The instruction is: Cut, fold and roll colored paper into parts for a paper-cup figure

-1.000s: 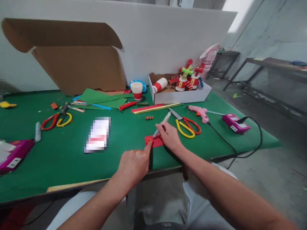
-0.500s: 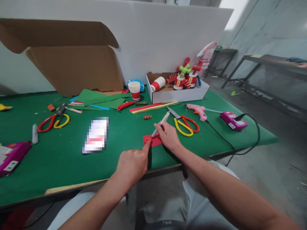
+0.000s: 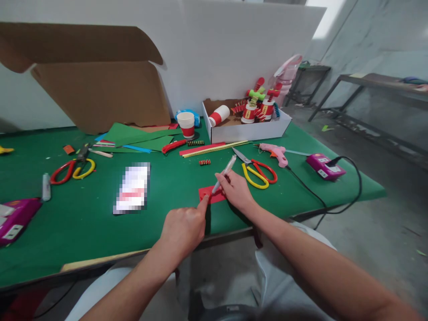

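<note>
A pen with a grey-white barrel (image 3: 228, 167) is pinched in my right hand (image 3: 236, 189), tilted, with its tip down on a piece of red paper (image 3: 218, 196). My left hand (image 3: 185, 228) has its index finger stretched onto the left part of that paper, pressing it to the table; its other fingers are curled in. Something small and red seems to lie under the fingertip, but I cannot make out its shape. Right of the pen rest scissors (image 3: 257, 174) with one yellow and one red handle. A short red folded paper spring (image 3: 205, 162) lies beyond the paper.
A white box (image 3: 249, 132) with decorated paper cups stands at the back. A pink glue gun (image 3: 273, 152), its cable running to a purple power box (image 3: 325, 166), is at right. Left are a phone with a blurred screen (image 3: 133, 187), more scissors (image 3: 74, 167) and green paper sheets (image 3: 133, 136).
The view has shifted very slightly. The pen tip has moved a little to the right along the red paper, while my left finger stays pressed in place.
</note>
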### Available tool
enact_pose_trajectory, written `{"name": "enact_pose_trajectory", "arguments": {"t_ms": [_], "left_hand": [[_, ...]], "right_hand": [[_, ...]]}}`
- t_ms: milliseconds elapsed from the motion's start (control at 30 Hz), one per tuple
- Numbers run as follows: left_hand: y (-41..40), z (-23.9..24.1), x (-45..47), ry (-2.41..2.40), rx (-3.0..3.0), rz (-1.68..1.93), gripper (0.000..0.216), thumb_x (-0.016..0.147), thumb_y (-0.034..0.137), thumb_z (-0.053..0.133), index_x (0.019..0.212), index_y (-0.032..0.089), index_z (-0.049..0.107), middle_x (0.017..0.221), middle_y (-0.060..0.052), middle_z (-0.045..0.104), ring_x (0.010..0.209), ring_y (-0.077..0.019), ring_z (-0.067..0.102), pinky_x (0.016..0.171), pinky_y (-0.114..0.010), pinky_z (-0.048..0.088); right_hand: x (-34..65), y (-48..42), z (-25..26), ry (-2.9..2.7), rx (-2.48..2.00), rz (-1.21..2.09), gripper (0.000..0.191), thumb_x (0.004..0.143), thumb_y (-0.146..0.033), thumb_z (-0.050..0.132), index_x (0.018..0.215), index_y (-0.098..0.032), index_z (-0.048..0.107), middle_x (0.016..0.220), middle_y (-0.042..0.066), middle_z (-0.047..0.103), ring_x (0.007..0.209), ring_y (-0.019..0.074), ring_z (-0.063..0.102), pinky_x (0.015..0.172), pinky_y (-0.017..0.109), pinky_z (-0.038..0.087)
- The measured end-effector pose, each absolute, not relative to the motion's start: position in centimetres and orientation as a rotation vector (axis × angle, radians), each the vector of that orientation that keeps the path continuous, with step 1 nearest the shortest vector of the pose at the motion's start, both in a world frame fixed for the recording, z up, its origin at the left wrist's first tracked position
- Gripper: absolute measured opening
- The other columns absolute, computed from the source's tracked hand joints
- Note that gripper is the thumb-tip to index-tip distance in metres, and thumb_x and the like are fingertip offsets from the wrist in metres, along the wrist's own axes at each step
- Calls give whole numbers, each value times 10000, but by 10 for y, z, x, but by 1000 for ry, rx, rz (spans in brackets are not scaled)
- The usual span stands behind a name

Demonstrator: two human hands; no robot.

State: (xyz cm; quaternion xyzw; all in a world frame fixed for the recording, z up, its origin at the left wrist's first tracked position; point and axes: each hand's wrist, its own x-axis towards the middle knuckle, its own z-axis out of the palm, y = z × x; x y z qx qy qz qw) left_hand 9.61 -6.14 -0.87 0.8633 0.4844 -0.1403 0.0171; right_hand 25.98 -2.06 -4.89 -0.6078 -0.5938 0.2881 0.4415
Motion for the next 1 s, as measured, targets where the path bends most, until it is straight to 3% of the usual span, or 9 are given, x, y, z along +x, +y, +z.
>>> {"name": "enact_pose_trajectory", "arguments": {"t_ms": [200,600,1000], "left_hand": [[-62,-9,95,1514,2696,-441,622,848,139,370,1462,214,312,758,-111,723,705,-267,707,608,-360,541],[-62,-7,95,1504,2686,-451,613,852,154,369,1461,205,317,777,-118,730,712,-267,707,610,-351,535],[-63,-9,95,1532,2702,-444,619,853,150,348,1466,218,303,751,-101,727,703,-268,706,599,-347,530]], "right_hand": [[263,-16,-51,-1355,-1456,791,318,871,-493,500,729,-208,485,480,-61,515,389,102,499,457,215,430],[259,-18,-47,-1364,-1483,853,271,875,-415,522,711,-206,466,523,-32,590,383,92,506,406,190,437],[262,-18,-52,-1302,-1434,871,257,875,-421,519,738,-209,473,525,-49,553,401,100,522,401,200,446]]}}
